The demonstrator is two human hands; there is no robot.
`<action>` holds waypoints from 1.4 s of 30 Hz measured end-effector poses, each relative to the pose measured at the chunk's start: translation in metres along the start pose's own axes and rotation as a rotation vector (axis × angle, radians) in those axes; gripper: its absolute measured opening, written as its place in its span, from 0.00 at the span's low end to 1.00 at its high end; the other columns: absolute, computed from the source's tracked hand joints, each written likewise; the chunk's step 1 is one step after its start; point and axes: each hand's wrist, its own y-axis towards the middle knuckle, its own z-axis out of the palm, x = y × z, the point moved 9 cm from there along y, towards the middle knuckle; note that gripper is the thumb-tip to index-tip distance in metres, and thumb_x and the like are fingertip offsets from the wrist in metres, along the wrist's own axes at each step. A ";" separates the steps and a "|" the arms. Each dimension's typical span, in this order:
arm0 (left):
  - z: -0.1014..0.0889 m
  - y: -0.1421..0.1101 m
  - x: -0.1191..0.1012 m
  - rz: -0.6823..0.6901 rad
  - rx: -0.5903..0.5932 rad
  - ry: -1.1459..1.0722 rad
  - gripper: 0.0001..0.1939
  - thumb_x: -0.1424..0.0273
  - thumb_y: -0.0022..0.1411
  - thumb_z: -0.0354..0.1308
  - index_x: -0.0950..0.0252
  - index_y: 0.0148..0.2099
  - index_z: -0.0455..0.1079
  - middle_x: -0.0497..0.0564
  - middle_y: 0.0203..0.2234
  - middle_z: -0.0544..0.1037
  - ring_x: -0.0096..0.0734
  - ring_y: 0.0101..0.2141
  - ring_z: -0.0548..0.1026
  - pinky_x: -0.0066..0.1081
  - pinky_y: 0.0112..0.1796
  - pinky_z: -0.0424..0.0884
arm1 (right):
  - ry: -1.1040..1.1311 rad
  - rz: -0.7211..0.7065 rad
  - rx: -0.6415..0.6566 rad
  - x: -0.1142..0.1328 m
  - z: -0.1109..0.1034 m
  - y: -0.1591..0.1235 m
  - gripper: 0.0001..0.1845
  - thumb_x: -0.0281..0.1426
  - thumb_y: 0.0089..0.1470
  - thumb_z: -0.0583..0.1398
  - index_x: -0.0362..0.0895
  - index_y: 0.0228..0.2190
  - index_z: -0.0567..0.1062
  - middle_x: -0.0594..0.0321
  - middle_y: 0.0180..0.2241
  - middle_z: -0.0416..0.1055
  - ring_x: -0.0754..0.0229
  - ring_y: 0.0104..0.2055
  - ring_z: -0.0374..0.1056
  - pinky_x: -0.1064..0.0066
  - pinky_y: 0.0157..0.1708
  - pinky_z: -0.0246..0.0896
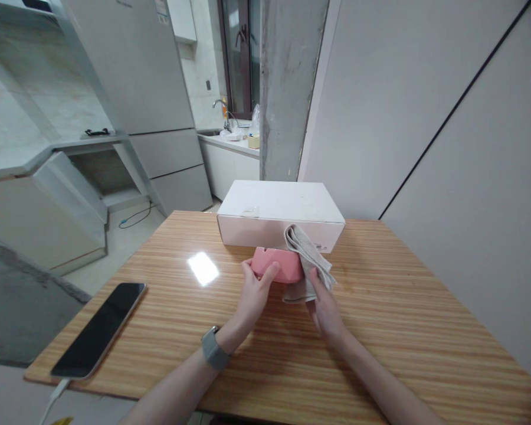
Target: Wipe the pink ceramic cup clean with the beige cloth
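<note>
My left hand (257, 286) grips a pink ashtray (283, 264) with faceted sides and a notch in its rim, the thumb pressed on its near side. The ashtray is held tilted above the table, and its inside is turned out of sight. My right hand (325, 304) is closed around a folded light-grey cloth (307, 254). The cloth lies against the right end of the ashtray, partly covering it, with a loose fold hanging beneath.
A white cardboard box (283, 200) stands at the back of the wood-grain table (416, 330), just beyond my hands. At the left edge lies a phone (100, 330) with a white cable (55, 398) attached. A wall (469, 177) borders the table on the right.
</note>
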 end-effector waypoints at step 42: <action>0.016 0.007 0.000 -0.107 0.261 -0.072 0.29 0.61 0.56 0.62 0.60 0.59 0.66 0.56 0.59 0.68 0.45 0.59 0.64 0.40 0.55 0.63 | 0.120 0.139 -0.030 0.011 -0.015 0.014 0.22 0.51 0.49 0.62 0.52 0.41 0.79 0.67 0.48 0.77 0.50 0.61 0.61 0.56 0.60 0.58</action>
